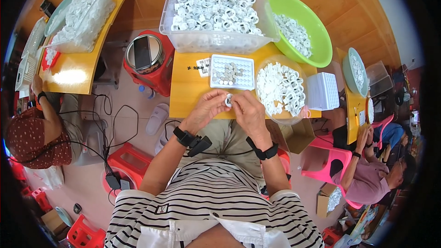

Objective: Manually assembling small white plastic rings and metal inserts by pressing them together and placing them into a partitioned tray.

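My left hand (207, 107) pinches a small white round plastic part (228, 100) with a dark spot, just over the table's near edge. From the other side, the closed fingers of my right hand (249, 113) grip the same part. Just beyond them lies a white tray (251, 73) of round pockets, with several small silver discs (228, 74) in it. Beside my right hand, a clear round tub (261, 105) holds flat white pieces (271, 85) and white ring-shaped parts (292, 93). Small black pieces (198, 68) lie left of the tray.
A clear bin (206, 41) full of white parts and a green basin (321, 46) stand at the back. Stacked white trays (323, 92) are at the right. A phone (142, 51) rests on a tin on a red stool. Other people (39, 133) sit at tables on both sides.
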Tool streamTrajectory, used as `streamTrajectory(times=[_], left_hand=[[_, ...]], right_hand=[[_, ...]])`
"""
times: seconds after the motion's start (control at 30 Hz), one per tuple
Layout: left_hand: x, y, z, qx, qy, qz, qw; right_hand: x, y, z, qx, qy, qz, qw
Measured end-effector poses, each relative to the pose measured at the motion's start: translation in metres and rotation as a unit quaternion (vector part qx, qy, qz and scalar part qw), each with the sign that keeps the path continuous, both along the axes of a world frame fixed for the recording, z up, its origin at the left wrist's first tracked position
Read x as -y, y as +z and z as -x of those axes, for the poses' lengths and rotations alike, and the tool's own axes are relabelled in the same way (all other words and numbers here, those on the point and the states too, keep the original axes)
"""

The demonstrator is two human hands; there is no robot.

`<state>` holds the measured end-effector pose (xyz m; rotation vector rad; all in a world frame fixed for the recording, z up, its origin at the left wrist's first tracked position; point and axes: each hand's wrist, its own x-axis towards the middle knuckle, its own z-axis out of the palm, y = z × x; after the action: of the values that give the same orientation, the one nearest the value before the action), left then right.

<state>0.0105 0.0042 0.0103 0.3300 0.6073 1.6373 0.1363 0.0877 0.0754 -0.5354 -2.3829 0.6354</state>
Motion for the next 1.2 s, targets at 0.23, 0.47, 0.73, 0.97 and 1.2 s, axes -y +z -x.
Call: streamTrajectory(times=[0.23, 0.47, 0.73, 0.97, 1.2], left_hand=[[0.0, -0.001, 0.0, -0.007, -0.001, 0.008, 1.0], [0.004, 0.001, 0.0, 0.011, 0.026, 0.006, 1.0], [0.002, 0.0, -0.002, -0.004, 0.025, -0.005, 1.0], [0.003, 0.002, -0.001, 0.004, 0.027, 0.001, 1.0], [0.004, 0.002, 0.0, 0.008, 0.024, -0.004, 1.0]], right_hand=[[0.002, 0.005, -0.004, 0.015, 0.011, 0.001, 1.0], [-0.039, 0.004, 0.01, -0.033, -0.092, 0.031, 0.995], [-0.062, -0.011, 0.042, 0.072, -0.13, -0.01, 0.989], [-0.062, -0.01, 0.044, 0.105, -0.15, 0.003, 0.983], [-0.067, -0.008, 0.04, 0.066, -0.127, 0.025, 0.989]])
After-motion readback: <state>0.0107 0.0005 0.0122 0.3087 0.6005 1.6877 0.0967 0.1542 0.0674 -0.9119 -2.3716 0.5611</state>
